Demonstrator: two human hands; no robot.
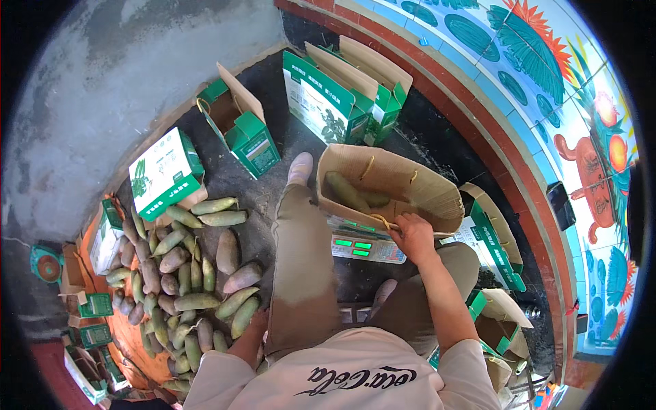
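Under the right hand [414,236] pinching the carton [429,197], filling seems underway; next probably needs a radish [244,317] near the left hand [258,321], whose grip I cannot tell.

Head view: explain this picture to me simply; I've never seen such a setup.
There is no machine arm here, only a person's bare hands. The picture comes from a wide camera worn on the head, looking down, so straight edges look bent. The right hand grips the near rim of an open cardboard box with long vegetables inside. By that rim is a scale with lit green displays. The left hand is beside a vegetable pile; whether it holds anything is unclear.
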